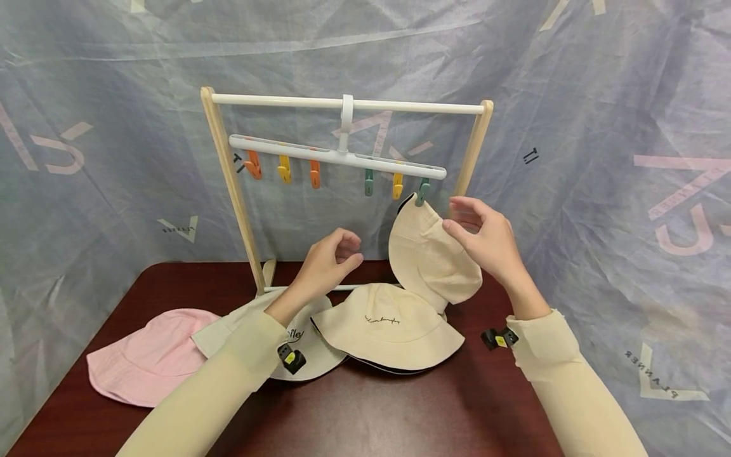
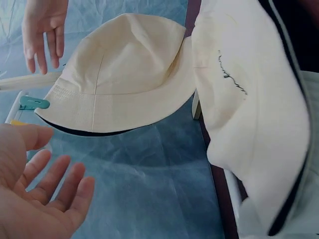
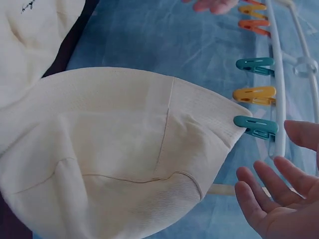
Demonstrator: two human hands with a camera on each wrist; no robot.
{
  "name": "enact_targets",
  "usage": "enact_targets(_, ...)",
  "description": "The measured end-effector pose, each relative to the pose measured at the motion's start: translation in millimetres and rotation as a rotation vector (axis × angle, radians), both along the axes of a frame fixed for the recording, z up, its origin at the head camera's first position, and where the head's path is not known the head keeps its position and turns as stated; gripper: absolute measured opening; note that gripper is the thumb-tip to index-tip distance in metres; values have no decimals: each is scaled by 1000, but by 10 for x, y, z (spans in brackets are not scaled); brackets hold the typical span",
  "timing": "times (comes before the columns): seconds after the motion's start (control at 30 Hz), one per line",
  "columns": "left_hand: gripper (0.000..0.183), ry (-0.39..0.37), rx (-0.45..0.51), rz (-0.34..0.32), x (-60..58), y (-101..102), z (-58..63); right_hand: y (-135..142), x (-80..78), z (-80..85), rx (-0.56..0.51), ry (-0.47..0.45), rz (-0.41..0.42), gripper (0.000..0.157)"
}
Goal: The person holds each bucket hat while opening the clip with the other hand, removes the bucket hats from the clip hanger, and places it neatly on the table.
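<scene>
A cream bucket hat [image 1: 431, 254] hangs by its brim from the green clip [image 1: 422, 192] at the right end of a white hanger bar [image 1: 337, 155]. My right hand [image 1: 482, 238] is just right of that hat, fingers loosely bent with nothing between them; in the right wrist view a gap shows between the fingers and the clip. To the left, my left hand [image 1: 331, 257] hovers over the table with relaxed fingers, holding nothing. Below it lies a second cream hat [image 1: 388, 324] with dark script, its brim against the hanging hat's lower part.
A pale grey-white hat [image 1: 311, 355] and a pink hat [image 1: 165, 349] lie at the left of the dark red table [image 1: 388, 412]. Several orange, yellow and green clips hang from the bar. A wooden stand [image 1: 228, 190] with a white top rod [image 1: 274, 100] carries the hanger.
</scene>
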State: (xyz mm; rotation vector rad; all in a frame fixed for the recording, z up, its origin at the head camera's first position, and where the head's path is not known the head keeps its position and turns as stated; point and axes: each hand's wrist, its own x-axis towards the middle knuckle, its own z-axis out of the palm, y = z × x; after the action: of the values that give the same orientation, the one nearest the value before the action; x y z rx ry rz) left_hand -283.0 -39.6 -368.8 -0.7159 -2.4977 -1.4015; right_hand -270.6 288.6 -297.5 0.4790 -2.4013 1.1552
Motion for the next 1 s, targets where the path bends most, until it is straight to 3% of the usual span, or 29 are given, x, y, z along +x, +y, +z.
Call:
enact_targets(0.3, 38, 46, -19, -14, -208, 217, 158, -28, -123, 126, -59, -93, 27, 57)
enact_targets(0.47, 43, 27, -9, -23, -312, 295, 167, -37, -165, 162, -92, -161, 49, 60)
enact_targets(0.77, 47, 25, 11, -22, -460, 434, 144, -105, -262, 187, -114, -200, 65, 62)
enact_targets(1.0, 53, 15, 26, -40, -528, 570, 207, -178, -336, 221, -169, -247, 81, 61)
